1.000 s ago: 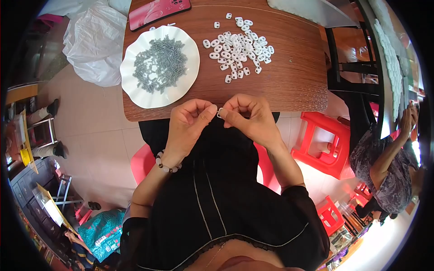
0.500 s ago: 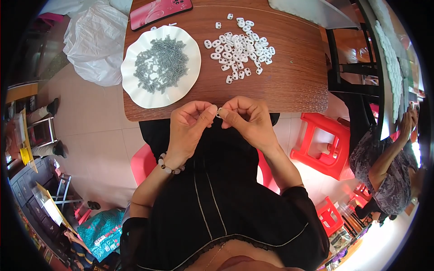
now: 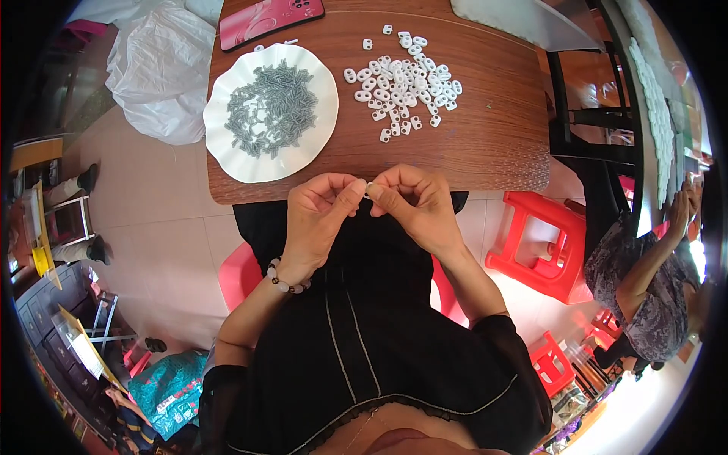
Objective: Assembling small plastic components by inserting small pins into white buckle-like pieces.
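My left hand (image 3: 322,212) and my right hand (image 3: 413,203) meet fingertip to fingertip just below the near edge of the wooden table (image 3: 485,144). Between the thumbs and forefingers they pinch one small white plastic piece (image 3: 368,187). It is mostly hidden by the fingers, so I cannot tell whether a second part is in it. A bead bracelet (image 3: 287,282) sits on my left wrist. On the table, a white scalloped plate (image 3: 227,148) holds several small grey parts (image 3: 271,106). A loose pile of white plastic pieces (image 3: 402,80) lies to its right.
A pink phone (image 3: 269,17) lies at the table's far edge. A white plastic bag (image 3: 155,68) sits on the floor to the left. Red plastic stools (image 3: 542,246) stand at the right, where another person (image 3: 644,296) sits. A dark metal chair frame (image 3: 599,114) is beside the table.
Both hands stay together at the table's edge. The fingers have shifted only slightly around the small white piece.
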